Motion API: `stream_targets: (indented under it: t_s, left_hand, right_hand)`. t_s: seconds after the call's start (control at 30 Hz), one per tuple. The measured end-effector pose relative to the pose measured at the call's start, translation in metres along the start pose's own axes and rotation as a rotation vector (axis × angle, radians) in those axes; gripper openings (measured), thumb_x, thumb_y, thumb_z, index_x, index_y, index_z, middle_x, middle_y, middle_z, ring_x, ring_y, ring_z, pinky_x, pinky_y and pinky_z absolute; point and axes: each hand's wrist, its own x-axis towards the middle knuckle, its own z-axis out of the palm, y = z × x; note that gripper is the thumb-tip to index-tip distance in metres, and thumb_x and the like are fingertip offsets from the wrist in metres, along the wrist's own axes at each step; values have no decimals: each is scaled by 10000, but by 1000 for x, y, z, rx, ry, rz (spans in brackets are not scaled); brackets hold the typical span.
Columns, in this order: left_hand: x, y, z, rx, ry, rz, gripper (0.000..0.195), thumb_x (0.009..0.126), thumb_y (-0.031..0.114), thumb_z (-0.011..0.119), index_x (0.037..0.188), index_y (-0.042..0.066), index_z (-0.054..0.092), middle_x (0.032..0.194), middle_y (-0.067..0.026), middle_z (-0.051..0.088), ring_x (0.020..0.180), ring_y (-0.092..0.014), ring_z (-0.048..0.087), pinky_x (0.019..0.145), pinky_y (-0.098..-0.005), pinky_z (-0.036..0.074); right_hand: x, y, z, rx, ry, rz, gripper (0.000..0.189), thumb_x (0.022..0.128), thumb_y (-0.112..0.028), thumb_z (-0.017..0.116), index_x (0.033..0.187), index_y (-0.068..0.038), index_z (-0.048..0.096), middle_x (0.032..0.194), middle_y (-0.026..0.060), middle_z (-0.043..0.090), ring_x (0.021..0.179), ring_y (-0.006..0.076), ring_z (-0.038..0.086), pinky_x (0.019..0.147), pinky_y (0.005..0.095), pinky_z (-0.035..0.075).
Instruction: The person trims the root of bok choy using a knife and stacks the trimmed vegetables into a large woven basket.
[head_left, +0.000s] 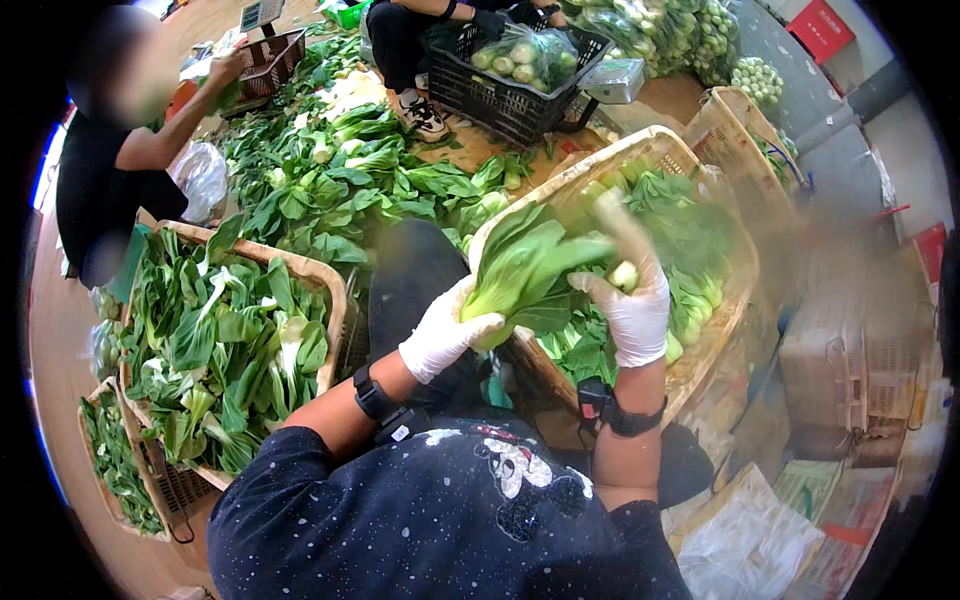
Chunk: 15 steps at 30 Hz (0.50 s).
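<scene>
My left hand (450, 330), in a white glove, grips a head of green bok choy (514, 281) in front of my knees. Its leaves spread up and to the right, and one is blurred by motion. My right hand (634, 300), also gloved in white, is just right of those leaves with thumb and fingers apart. A pale stem end (624, 277) shows in the gap between them; blur hides whether the hand holds it. Beneath the right hand stands a tan plastic crate (739, 300) with bok choy (686, 300) lying in it.
Left of me stands another crate (339, 300) heaped with bok choy (225, 352). Loose bok choy (337, 180) covers the floor ahead. One person (112, 172) works at the left. Another person's gloved hand (489, 24) is at a black crate (487, 97) with bagged vegetables (525, 58).
</scene>
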Motion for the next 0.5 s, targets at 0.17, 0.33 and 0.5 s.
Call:
stream_targets:
  t_s: [0.17,0.33,0.5]
  left_hand:
    - [3,-14,-14,-194,-38,-32,594,862,343,669,1289,-7,449,1191,-67,565,1065,-140,530,951,-287,418]
    - [6,-20,-12,-228,46,-25,560,886,421,615,1242,9,484,1104,-53,604,972,-133,576,853,-286,474]
    - [7,-28,-18,-395,57,-74,511,930,398,554,1270,25,475,1168,-80,587,1061,-160,563,918,-314,459]
  right_hand:
    - [-25,-14,-6,-385,-49,-543,235,611,-58,830,795,-84,687,715,53,623,646,197,599,565,278,455]
    - [-40,-32,3,-574,-279,-649,360,623,-104,747,956,-237,710,673,-30,634,491,165,543,435,276,425]
    - [-48,-44,8,-591,-341,-643,188,674,-123,735,821,-222,671,800,-33,671,597,162,568,499,281,461]
